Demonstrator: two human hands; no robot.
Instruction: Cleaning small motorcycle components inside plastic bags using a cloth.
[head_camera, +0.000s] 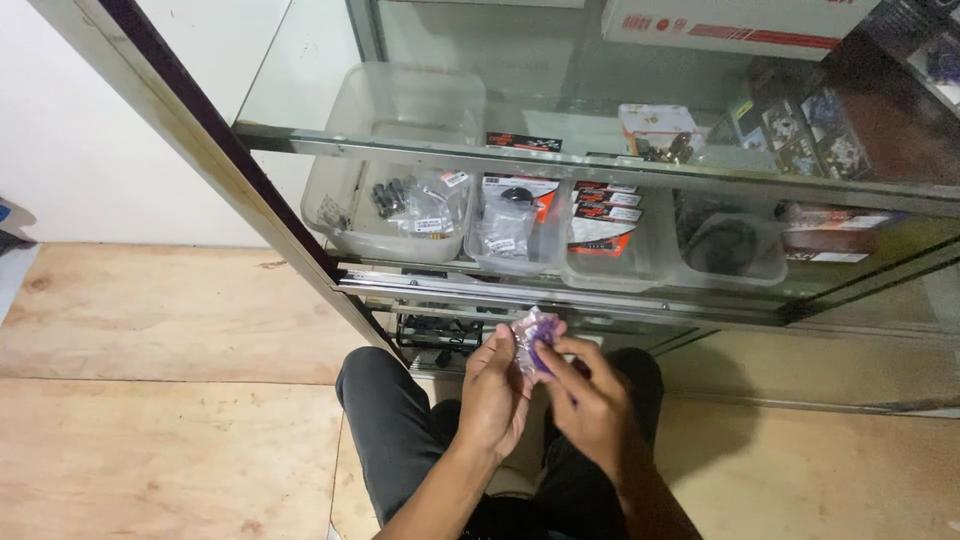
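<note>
Crouching in front of a glass display cabinet (600, 165), the person holds a small clear plastic packet (533, 338) with something purple inside, just below the cabinet's lower front rail and above their knees. The left hand (492, 392) is curled loosely around the packet's left side, fingers closed on its edge. The right hand (590, 400) pinches the packet from the right, thumb and forefinger closed on the purple part while the other fingers stay half folded.

The packet looks light and soft; its film is probably crinkly and a bit slick, so a firm pinch at the sealed edges likely holds better than a grip on the bulging middle. The purple piece inside seems small and stiff, though its shape is too blurred to tell.

On the cabinet's shelf, behind the glass, stand clear plastic tubs (392, 235) filled with bagged small parts (425, 205) and carded packs (600, 225). Plywood flooring (160, 400) spreads to the left.
</note>
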